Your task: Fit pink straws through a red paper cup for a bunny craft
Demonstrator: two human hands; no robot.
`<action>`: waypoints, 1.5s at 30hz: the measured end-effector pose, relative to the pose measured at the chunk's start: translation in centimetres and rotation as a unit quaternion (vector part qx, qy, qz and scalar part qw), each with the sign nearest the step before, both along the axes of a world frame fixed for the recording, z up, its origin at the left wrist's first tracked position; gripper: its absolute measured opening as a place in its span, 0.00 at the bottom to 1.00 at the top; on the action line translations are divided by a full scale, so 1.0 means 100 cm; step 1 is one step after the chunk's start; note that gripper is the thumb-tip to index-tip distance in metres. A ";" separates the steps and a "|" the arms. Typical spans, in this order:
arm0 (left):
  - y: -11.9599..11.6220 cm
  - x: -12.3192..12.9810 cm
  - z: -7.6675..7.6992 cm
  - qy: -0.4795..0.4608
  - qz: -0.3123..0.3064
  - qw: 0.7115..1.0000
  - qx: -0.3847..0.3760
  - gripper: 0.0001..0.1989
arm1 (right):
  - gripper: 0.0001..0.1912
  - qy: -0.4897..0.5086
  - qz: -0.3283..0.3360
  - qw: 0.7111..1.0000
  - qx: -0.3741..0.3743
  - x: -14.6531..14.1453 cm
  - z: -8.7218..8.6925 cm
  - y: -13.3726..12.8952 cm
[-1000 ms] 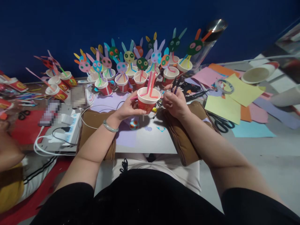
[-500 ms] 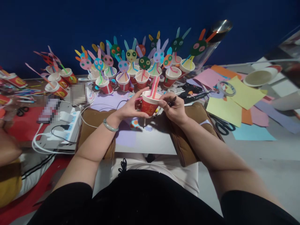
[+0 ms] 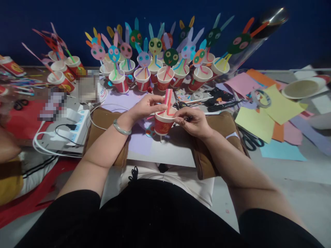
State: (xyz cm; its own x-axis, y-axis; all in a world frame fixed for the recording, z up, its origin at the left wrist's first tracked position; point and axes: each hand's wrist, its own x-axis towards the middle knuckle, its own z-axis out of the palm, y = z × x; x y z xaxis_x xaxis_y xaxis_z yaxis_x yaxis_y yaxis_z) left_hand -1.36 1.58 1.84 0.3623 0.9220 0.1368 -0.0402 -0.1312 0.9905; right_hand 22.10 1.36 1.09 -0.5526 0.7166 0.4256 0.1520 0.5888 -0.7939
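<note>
A red and white paper cup (image 3: 163, 125) is upright in front of me, with pink and red bent drinking straws (image 3: 169, 101) standing in it. The fingertips of my left hand (image 3: 147, 107) close on the straws above the rim. At the right side of the rim, my right hand (image 3: 193, 121) pinches where the red straw's bent end meets the cup wall. Something dark and thin is partly hidden in its curled fingers. Below the cup, a thin pale stick pokes out. A blue paper disc with orange spots (image 3: 150, 131) lies behind it, partly covered.
Several finished paper cups with rabbit-faced straw figures (image 3: 170, 57) stand in rows behind. Coloured paper (image 3: 254, 120), a tape roll (image 3: 261, 98) and black scissors (image 3: 250, 139) lie to the right. A power strip (image 3: 80, 132) with cables is at left, near another person's arm (image 3: 9, 148).
My left hand has gone from around the cup's side up to the straws. The cup sits slightly lower. My right hand stays by the rim, its fingers now at the straw's bent end.
</note>
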 end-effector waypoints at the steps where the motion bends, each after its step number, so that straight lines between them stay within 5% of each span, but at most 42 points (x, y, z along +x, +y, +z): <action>1: 0.000 0.000 0.001 0.006 -0.014 1.000 0.001 0.29 | 0.26 0.000 0.001 1.000 0.001 0.000 0.000 -0.001; 12: -0.004 0.003 0.000 0.076 -0.094 0.990 -0.069 0.35 | 0.21 -0.040 -0.008 0.999 0.013 0.000 0.000 -0.010; 18: -0.003 0.001 -0.003 0.063 -0.135 0.987 -0.064 0.28 | 0.17 -0.054 0.045 0.997 0.039 0.001 -0.003 -0.008; 28: -0.009 0.003 0.003 0.056 -0.131 0.976 -0.166 0.23 | 0.09 -0.007 0.069 0.990 0.126 -0.002 -0.005 -0.006; 33: -0.007 0.002 0.001 0.079 -0.140 0.969 -0.188 0.22 | 0.09 -0.007 0.064 0.992 0.113 -0.003 -0.005 -0.008; 41: -0.008 -0.004 0.013 -0.027 -0.004 0.972 -0.234 0.16 | 0.22 0.093 -0.181 0.977 0.067 -0.005 -0.019 0.001; 45: -0.003 -0.010 0.021 -0.094 0.054 0.959 -0.261 0.14 | 0.26 0.107 -0.183 0.977 -0.008 -0.007 -0.027 0.009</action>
